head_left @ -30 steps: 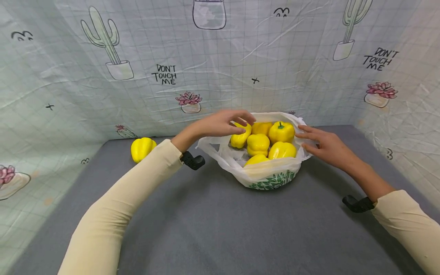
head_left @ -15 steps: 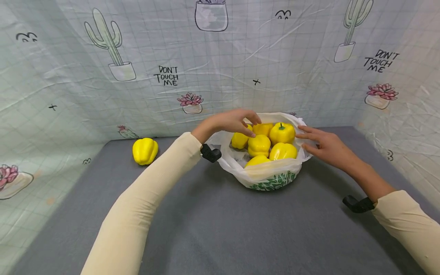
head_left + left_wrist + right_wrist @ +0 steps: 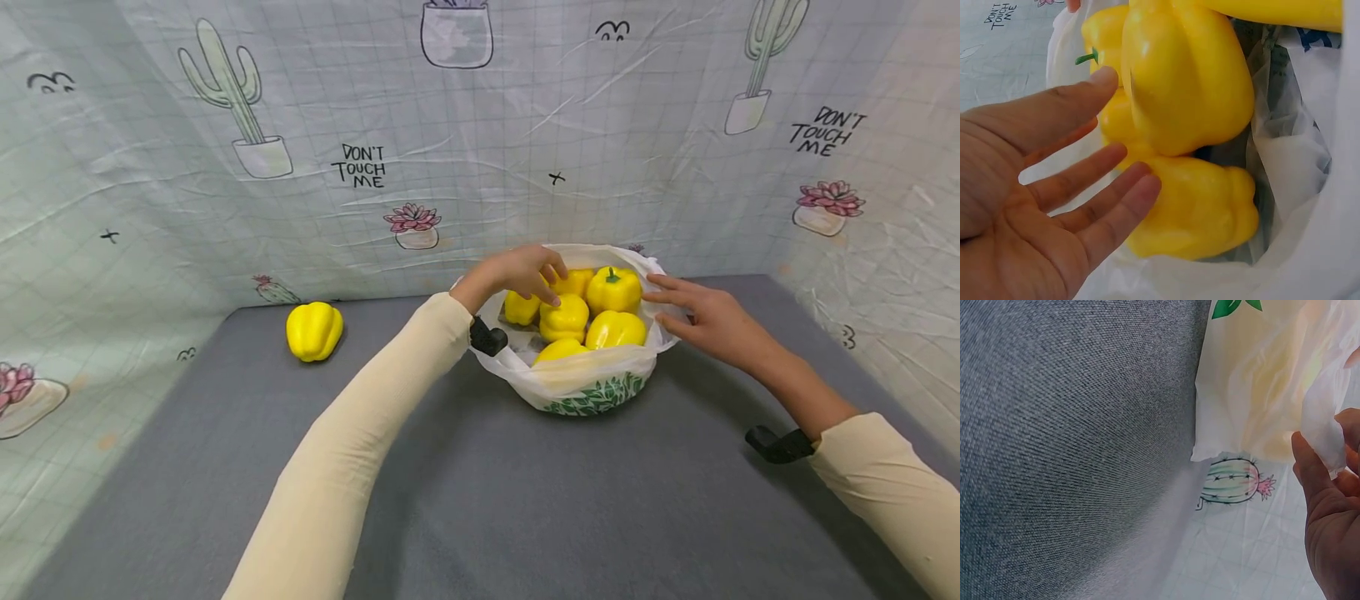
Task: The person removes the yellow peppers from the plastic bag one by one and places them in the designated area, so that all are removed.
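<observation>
A white plastic bag (image 3: 600, 390) with a green leaf print stands with its mouth spread, holding several yellow bell peppers (image 3: 617, 331). One pepper (image 3: 613, 292) inside has its green stem upward. Over the left part of the mouth, my left hand (image 3: 517, 273) reaches in with loosely bent fingers and nothing in its grasp. In the left wrist view, its fingertips lie right by a big pepper (image 3: 1185, 81) and a lower pepper (image 3: 1194, 212). My right hand (image 3: 716, 321) pinches the bag's right rim; the thumb and fingers (image 3: 1313, 465) straddle the plastic in the right wrist view.
Another yellow bell pepper (image 3: 315, 331) lies at the back left of the grey table (image 3: 480, 492). A cactus-print curtain (image 3: 480, 133) rises behind and along both sides. Each wrist carries a small black camera (image 3: 780, 446).
My left hand has moved right and slightly farther into the bag's mouth, its fingers bending a little more over the peppers. My right hand stays at the rim.
</observation>
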The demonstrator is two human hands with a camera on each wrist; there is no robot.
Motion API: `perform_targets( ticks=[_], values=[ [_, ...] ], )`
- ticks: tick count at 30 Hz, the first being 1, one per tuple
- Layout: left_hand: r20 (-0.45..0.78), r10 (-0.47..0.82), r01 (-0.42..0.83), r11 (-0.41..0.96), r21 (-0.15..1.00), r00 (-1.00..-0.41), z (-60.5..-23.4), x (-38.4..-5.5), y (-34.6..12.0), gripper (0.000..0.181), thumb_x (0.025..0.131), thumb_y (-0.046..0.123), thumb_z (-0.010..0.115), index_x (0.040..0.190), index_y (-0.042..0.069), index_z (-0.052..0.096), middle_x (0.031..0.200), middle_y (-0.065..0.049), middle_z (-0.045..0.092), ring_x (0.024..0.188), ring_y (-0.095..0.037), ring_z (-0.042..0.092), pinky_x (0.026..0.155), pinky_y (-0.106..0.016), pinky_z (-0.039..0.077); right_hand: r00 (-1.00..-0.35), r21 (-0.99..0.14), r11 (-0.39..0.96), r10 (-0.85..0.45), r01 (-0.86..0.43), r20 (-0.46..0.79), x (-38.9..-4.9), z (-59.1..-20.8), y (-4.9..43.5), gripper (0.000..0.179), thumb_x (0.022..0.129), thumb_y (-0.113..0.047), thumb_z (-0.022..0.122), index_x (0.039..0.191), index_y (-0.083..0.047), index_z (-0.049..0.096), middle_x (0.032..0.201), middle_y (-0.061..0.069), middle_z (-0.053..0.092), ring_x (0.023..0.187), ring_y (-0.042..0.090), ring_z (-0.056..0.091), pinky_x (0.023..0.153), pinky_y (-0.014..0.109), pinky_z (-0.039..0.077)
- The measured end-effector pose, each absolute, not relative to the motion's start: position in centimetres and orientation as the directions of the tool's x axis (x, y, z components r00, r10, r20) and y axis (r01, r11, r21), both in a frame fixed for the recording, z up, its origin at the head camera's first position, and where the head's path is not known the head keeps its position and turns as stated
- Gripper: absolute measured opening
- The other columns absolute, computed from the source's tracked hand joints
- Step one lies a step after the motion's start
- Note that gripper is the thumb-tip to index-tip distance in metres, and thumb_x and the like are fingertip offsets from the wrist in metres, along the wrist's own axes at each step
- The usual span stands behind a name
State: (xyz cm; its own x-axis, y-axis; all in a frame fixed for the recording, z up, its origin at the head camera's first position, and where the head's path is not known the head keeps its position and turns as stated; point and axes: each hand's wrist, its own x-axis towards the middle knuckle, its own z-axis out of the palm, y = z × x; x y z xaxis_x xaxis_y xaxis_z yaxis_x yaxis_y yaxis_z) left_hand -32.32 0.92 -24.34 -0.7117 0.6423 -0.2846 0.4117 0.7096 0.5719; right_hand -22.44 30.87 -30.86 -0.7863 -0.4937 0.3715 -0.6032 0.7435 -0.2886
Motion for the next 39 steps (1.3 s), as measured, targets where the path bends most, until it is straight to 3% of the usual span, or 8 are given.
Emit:
perform_targets(
  ticks=[6, 11, 18, 23, 30, 34, 39],
  values=[
    [-0.326, 0.596, 0.375, 0.755, 0.538, -0.734, -24.7, -32.3, 1.4, 0.061, 0.091, 0.021, 0.078, 0.144, 0.008, 0.051, 0.144, -0.013, 0.055, 0.117, -0.023, 0.062, 0.091, -0.029, 0.056, -0.793, -0.29, 0.749, -0.492, -0.596, 0.359, -22.5, -30.7, 30.9, 0.043, 0.097, -0.009, 0.068, 0.139, -0.001, 0.061, 0.153, 0.021, 0.046, 0.052, 0.001, 0.035, 0.053, 0.026, 0.037],
    [-0.354, 0.607, 0.411, 0.768, 0.491, -0.711, -25.3, -32.3, 1.7, 0.068, 0.089, 0.024, 0.08, 0.147, 0.009, 0.048, 0.144, -0.011, 0.054, 0.124, -0.022, 0.057, 0.093, -0.031, 0.056, -0.805, -0.308, 0.751, -0.484, -0.584, 0.344, -22.4, -30.4, 30.7, 0.042, 0.098, -0.01, 0.068, 0.139, -0.002, 0.061, 0.155, 0.019, 0.045, 0.054, 0.002, 0.039, 0.055, 0.026, 0.039],
    [-0.237, 0.725, 0.613, 0.679, 0.404, -0.647, -26.4, -32.6, 1.7, 0.068, 0.086, 0.022, 0.084, 0.144, 0.007, 0.054, 0.141, -0.011, 0.056, 0.127, -0.024, 0.052, 0.109, -0.033, 0.042, -0.789, -0.289, 0.744, -0.5, -0.603, 0.358, -22.6, -30.3, 30.7, 0.041, 0.097, -0.008, 0.068, 0.137, -0.001, 0.062, 0.152, 0.021, 0.047, 0.055, 0.001, 0.039, 0.055, 0.026, 0.039],
    [-0.184, 0.772, 0.614, 0.605, 0.508, -0.609, -26.5, -32.4, 1.6, 0.058, 0.086, 0.009, 0.082, 0.139, 0.013, 0.059, 0.14, -0.011, 0.054, 0.128, -0.024, 0.049, 0.106, -0.032, 0.044, -0.792, -0.29, 0.747, -0.498, -0.598, 0.353, -22.6, -30.4, 30.7, 0.042, 0.097, -0.008, 0.068, 0.138, -0.001, 0.062, 0.152, 0.021, 0.047, 0.056, 0.001, 0.04, 0.055, 0.026, 0.04],
    [-0.164, 0.855, 0.56, 0.455, 0.693, -0.492, -27.5, -32.5, 1.5, 0.049, 0.09, 0.0, 0.075, 0.135, 0.012, 0.06, 0.143, -0.005, 0.052, 0.126, -0.021, 0.046, 0.105, -0.026, 0.042, -0.8, -0.306, 0.747, -0.489, -0.59, 0.348, -22.5, -30.5, 30.7, 0.042, 0.097, -0.008, 0.068, 0.138, -0.001, 0.062, 0.153, 0.02, 0.047, 0.053, 0.001, 0.038, 0.053, 0.026, 0.039],
    [-0.181, 0.852, 0.469, 0.434, 0.769, -0.491, -28.0, -32.4, 1.2, 0.048, 0.092, 0.001, 0.073, 0.135, 0.013, 0.058, 0.149, -0.005, 0.049, 0.133, -0.019, 0.044, 0.106, -0.028, 0.043, -0.801, -0.308, 0.748, -0.487, -0.588, 0.348, -22.5, -30.6, 30.7, 0.042, 0.097, -0.008, 0.068, 0.138, -0.001, 0.061, 0.153, 0.021, 0.046, 0.053, 0.001, 0.037, 0.053, 0.026, 0.039],
    [-0.156, 0.847, 0.457, 0.419, 0.785, -0.509, -28.6, -32.1, 0.9, 0.048, 0.091, 0.006, 0.075, 0.135, 0.015, 0.058, 0.151, -0.006, 0.047, 0.136, -0.02, 0.043, 0.104, -0.031, 0.045, -0.803, -0.307, 0.75, -0.488, -0.587, 0.343, -22.4, -30.7, 30.7, 0.043, 0.097, -0.008, 0.068, 0.139, -0.001, 0.061, 0.153, 0.021, 0.046, 0.053, 0.001, 0.037, 0.053, 0.026, 0.039]
  ],
)
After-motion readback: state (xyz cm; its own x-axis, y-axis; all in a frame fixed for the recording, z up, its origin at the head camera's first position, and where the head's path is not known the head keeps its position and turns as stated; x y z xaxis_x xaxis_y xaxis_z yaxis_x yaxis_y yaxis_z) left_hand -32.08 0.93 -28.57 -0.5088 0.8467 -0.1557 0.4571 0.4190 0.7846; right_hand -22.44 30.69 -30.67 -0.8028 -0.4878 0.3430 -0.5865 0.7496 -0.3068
